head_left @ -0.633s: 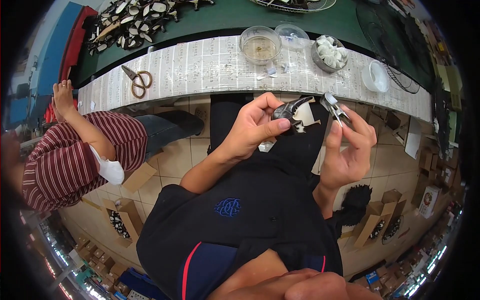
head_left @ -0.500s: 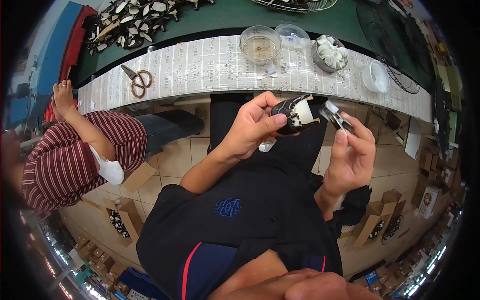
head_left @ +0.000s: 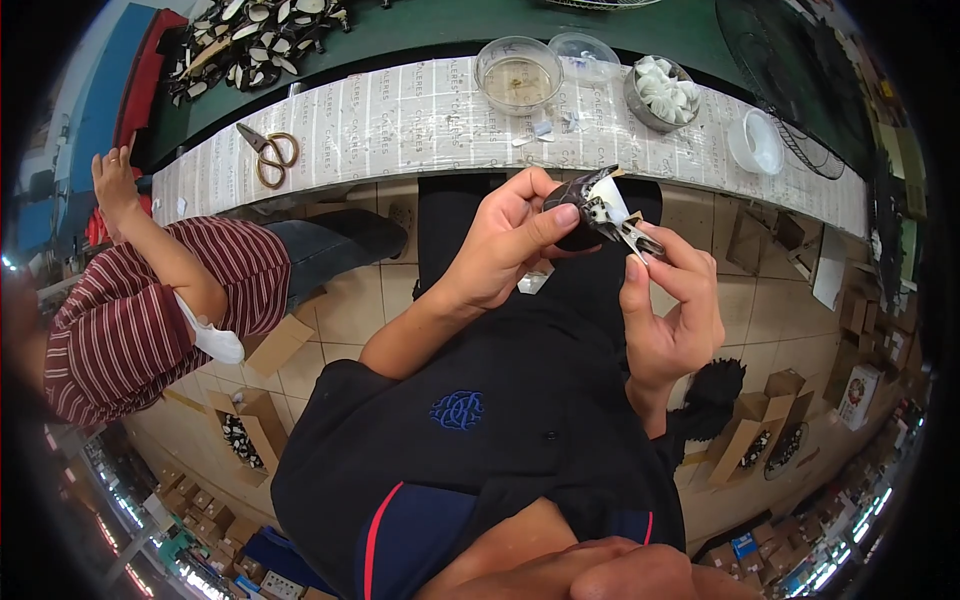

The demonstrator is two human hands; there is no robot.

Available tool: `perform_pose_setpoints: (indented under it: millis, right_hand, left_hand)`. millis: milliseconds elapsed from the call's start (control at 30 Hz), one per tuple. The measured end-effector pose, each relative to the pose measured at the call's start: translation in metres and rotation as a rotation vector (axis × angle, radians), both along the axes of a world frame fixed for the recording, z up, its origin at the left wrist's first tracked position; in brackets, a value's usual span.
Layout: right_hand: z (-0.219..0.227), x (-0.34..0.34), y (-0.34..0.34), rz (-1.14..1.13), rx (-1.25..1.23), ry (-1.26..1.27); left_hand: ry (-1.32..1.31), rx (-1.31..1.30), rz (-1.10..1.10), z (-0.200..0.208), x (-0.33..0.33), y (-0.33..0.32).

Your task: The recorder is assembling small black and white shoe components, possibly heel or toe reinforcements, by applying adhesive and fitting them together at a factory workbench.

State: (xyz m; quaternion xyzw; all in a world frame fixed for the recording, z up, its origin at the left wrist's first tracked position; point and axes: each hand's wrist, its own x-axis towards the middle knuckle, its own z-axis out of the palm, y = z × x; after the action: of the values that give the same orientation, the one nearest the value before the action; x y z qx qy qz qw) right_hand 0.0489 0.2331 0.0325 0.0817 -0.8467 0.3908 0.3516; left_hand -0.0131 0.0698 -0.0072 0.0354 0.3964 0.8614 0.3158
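Observation:
My left hand is closed round a black, rounded piece that looks like a shoe upper, its thumb on top. A white lining shows in the opening, which faces right. Between thumb and fingers, my right hand pinches a small dark and silver clip. The clip's front end meets the right edge of the shoe upper; whether it grips that edge is too small to tell. Both hands are held in front of the near edge of the paper-covered bench.
Brown-handled scissors lie at the bench's left. Farther right stand a clear round tub, a tin of white bundles and a white cup. A heap of black and white shoe parts lies behind. A person in a striped shirt sits on my left.
My right hand has moved left with the clip, bringing it from apart to the shoe upper's edge. The upper is slightly higher. The person on my left has parted and lifted a hand.

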Motion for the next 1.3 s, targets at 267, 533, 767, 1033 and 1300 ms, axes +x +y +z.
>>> perform_pose_setpoints:
  millis: [267, 533, 767, 1033, 1300]
  right_hand:
    - [0.0047, -0.0002, 0.0033, -0.076, 0.091, 0.005]
    - [0.0037, -0.0009, 0.0048, -0.106, 0.088, 0.039]
    - [0.0032, -0.0033, 0.0018, -0.058, 0.111, 0.001]
    - [0.0030, -0.0034, 0.0071, -0.210, 0.103, 0.020]
    - [0.0069, -0.0031, 0.0054, -0.095, 0.089, -0.021]
  left_hand:
    - [-0.051, 0.028, 0.046, -0.0059, -0.0006, 0.0018]
    - [-0.039, 0.054, 0.075, -0.0052, -0.0014, 0.0039]
    - [-0.031, 0.052, 0.100, -0.0067, -0.0014, 0.0039]
    - [-0.034, 0.005, 0.065, -0.0063, -0.0023, 0.0006]
    - [-0.031, 0.009, 0.045, -0.0039, -0.0005, -0.0002]
